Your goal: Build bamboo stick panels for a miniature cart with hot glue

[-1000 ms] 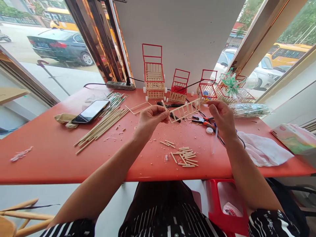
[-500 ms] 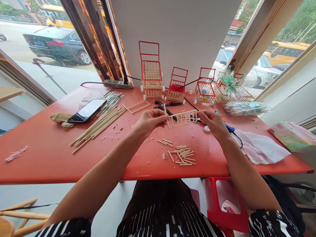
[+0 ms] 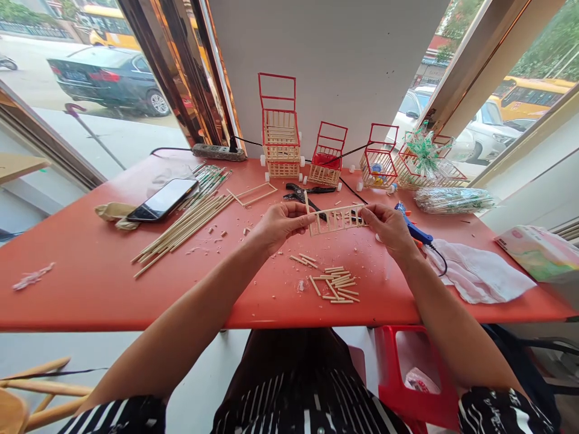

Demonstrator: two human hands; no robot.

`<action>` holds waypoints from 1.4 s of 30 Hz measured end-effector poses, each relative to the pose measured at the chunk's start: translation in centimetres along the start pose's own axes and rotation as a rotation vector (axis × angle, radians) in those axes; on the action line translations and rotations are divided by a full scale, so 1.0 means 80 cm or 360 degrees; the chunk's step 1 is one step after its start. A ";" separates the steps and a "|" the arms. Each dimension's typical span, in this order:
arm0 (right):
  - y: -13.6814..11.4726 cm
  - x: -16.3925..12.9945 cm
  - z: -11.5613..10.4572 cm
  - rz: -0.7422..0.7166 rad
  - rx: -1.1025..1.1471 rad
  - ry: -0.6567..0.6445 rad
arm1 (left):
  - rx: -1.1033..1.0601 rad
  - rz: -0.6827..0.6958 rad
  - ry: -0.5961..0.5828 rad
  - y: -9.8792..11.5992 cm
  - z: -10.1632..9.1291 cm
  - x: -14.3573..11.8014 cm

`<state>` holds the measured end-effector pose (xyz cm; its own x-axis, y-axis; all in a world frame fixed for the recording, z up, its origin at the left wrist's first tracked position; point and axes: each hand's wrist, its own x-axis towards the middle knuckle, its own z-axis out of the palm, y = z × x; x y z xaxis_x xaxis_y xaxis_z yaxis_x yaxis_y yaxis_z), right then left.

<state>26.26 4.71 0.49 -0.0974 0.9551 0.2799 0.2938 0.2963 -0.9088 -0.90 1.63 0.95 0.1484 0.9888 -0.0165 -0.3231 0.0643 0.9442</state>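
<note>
I see my left hand and right hand holding 1 small wooden ladder frame between them, lifted just above the red worktop. The left grip is pinched shut on the frame's left end, where 1 upright stick rises beside the thumb; the right grip is clamped on the frame's right end with fingertips together. The frame's long axis runs left to right, nearly level, from 1 hand straight across to the other, so neither hand is nearer: each has an end, and the rungs stand open in the middle. Just below the frame, toward me, lies a loose heap of short cut sticks on the worktop, somewhat nearer my left hand's side. Beyond the frame lie black pliers; a blue glue gun lies just behind my right wrist, beside a white cloth. Long sticks and a phone sit well apart on the left, and finished red carts stand by the wall.
</note>
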 end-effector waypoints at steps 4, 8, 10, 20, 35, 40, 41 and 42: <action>0.000 -0.001 0.005 -0.0018 0.0031 0.0039 | 0.0057 -0.0118 0.0031 -0.004 0.003 0.000; 0.000 -0.002 0.009 -0.0045 -0.0012 0.0028 | 0.0158 -0.0075 0.0058 -0.005 0.005 -0.001; -0.002 -0.003 0.010 -0.0055 -0.0046 0.0012 | 0.0225 -0.0030 0.0071 -0.005 0.005 -0.001; -0.006 -0.005 0.011 -0.0038 -0.0073 0.0013 | 0.0366 -0.0002 0.0061 -0.006 0.001 0.001; -0.003 -0.003 0.012 -0.0052 -0.0036 0.0018 | 0.0318 0.0034 0.0053 -0.005 0.004 -0.003; -0.001 -0.001 0.010 -0.0037 -0.0035 0.0021 | 0.0249 0.0039 0.0062 -0.001 0.004 -0.005; 0.000 -0.001 0.009 -0.0035 -0.0038 0.0027 | 0.0230 0.0052 0.0082 0.000 0.003 -0.004; 0.000 -0.001 0.009 -0.0033 -0.0043 0.0033 | 0.0217 0.0072 0.0106 0.000 0.003 -0.004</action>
<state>25.58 4.64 0.23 -0.0841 0.9486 0.3050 0.3176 0.3156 -0.8942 -0.76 1.29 1.06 0.0731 0.9973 0.0094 -0.1972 0.0052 0.9803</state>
